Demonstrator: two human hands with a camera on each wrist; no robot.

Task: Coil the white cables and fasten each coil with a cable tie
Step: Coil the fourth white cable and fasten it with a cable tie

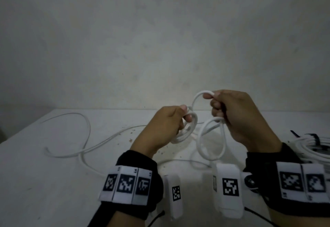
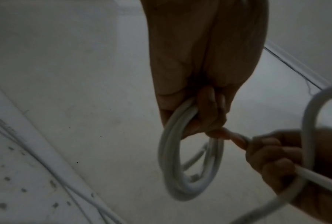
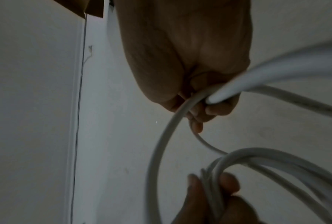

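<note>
Above the white table (image 1: 44, 182), my left hand (image 1: 171, 121) grips a small coil of white cable (image 1: 187, 130), its several turns bunched in curled fingers (image 2: 207, 115). The same coil (image 2: 180, 171) hangs below that hand in the left wrist view. My right hand (image 1: 230, 112) holds the same cable a little higher and to the right, with one loop (image 1: 196, 100) arching between the hands and a larger loop (image 1: 210, 141) hanging under it. In the right wrist view the cable (image 3: 167, 128) runs through the right fingers (image 3: 205, 112). The free length (image 1: 85, 134) trails left across the table.
A finished coil of white cable (image 1: 310, 148) bound with a black cable tie (image 1: 312, 137) lies at the table's right edge. Brown specks (image 1: 132, 135) dot the table's middle. A plain pale wall (image 1: 160, 39) stands behind the table.
</note>
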